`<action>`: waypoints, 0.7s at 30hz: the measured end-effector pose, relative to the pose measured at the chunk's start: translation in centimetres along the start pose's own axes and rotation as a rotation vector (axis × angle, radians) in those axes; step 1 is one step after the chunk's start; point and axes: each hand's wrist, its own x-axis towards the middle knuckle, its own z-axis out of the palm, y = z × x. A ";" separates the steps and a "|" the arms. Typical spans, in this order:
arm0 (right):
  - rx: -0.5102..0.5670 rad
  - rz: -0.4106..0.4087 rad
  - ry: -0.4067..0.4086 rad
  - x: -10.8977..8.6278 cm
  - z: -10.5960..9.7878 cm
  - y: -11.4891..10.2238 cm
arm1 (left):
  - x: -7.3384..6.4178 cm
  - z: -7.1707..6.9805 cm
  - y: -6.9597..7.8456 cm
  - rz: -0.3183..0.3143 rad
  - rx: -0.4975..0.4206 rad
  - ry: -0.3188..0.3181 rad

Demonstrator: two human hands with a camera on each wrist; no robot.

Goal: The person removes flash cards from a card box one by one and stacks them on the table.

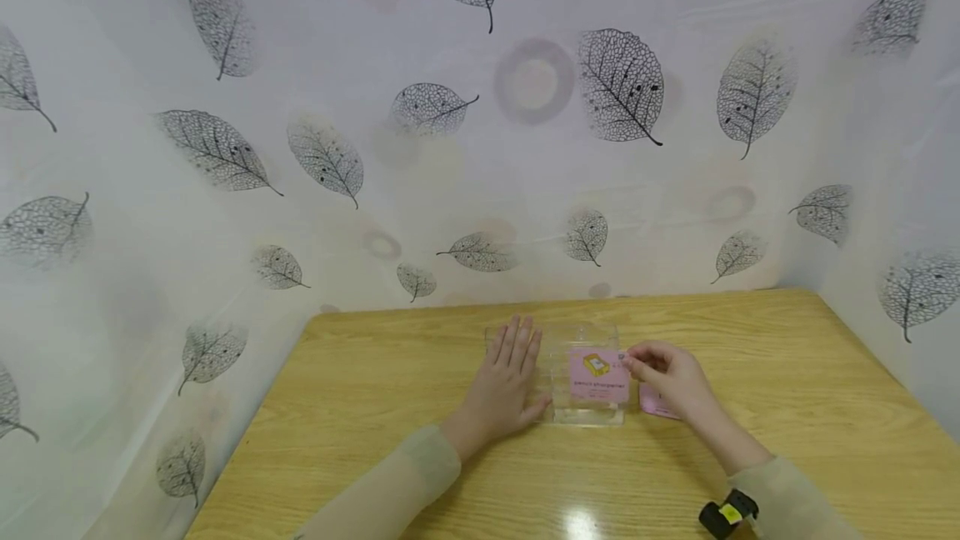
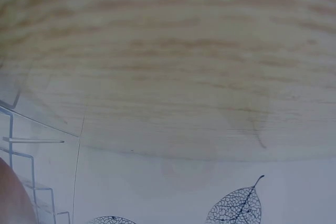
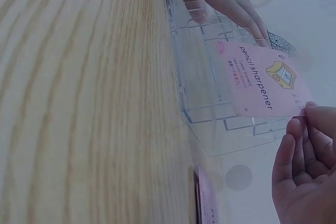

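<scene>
A clear plastic stepped rack stands on the table, its tiers showing in the right wrist view. My left hand lies with straight fingers against the rack's left side. Between thumb and fingertip, my right hand pinches one corner of a pink flashcard printed "pencil sharpener" with a yellow sharpener picture. The card is tilted over the rack's steps, overlapping them in the head view. Just below my right hand, pink cards lie on the table, partly hidden by it. The left wrist view catches only the rack's stepped edge and a little skin.
The wood-grain table reaches back to a pale curtain printed with dark leaf skeletons, which also closes off both sides. A black band with a yellow patch sits at my right wrist.
</scene>
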 end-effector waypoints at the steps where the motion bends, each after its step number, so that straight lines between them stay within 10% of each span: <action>1: -0.002 0.003 0.000 0.0 0.0 0.0 | 0.0 0.0 0.0 0.000 -0.001 -0.003; 21: -0.002 0.062 0.043 -0.3 -0.8 0.4 | 0.1 -0.5 0.0 0.004 -0.008 -0.055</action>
